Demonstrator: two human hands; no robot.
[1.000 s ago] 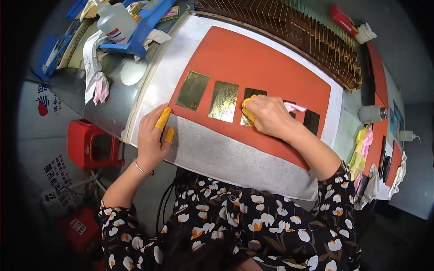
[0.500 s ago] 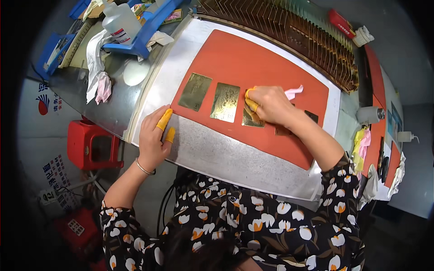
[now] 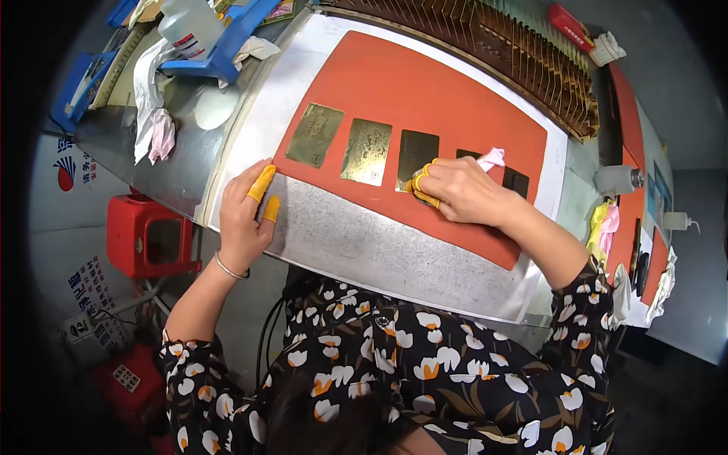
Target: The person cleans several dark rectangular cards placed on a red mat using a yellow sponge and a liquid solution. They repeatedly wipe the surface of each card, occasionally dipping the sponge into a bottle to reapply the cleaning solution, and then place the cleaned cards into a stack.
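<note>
The metal plate (image 3: 418, 148) lies third from left on the red mat (image 3: 425, 83): rectangular, dark at its far part, bright gold at its near left corner. The right hand (image 3: 464, 191) is curled at the plate's near end; whether it grips the pink cloth (image 3: 492, 158) cannot be told. The left hand (image 3: 246, 206) rests open at the mat's near left corner.

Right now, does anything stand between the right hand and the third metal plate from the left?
Nothing visible does. The right hand is at the lower right part of the third metal plate; what lies directly under the fingers is hidden. The pink cloth shows to the right, off that plate.
</note>
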